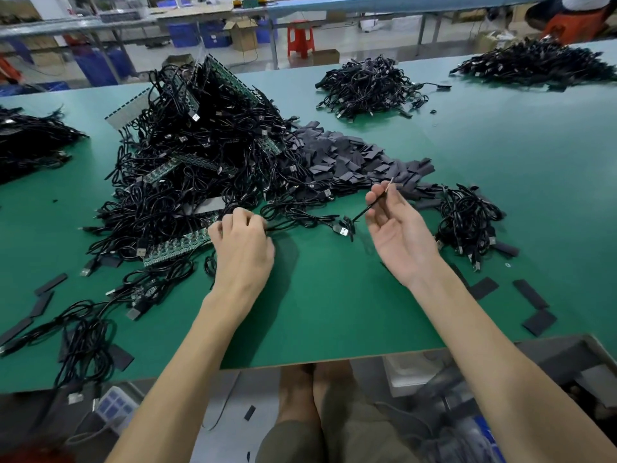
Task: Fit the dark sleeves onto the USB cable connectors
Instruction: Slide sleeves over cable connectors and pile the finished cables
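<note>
A big tangle of black USB cables (187, 168) with green circuit strips covers the left middle of the green table (334, 312). Behind my hands lies a heap of flat dark sleeves (350, 158). My left hand (242, 245) is closed on a black cable at the edge of the tangle. That cable runs right to a silver USB connector (343, 230) lying on the table between my hands. My right hand (397, 225) is palm up and pinches a thin black twist tie (370, 205) between thumb and fingers.
A smaller bundle of cables (467, 222) lies right of my right hand. Loose sleeves (531, 294) lie at the near right and near left. More cable piles sit at the far right (367, 85), the far corner and the left edge. The table's front edge is near my legs.
</note>
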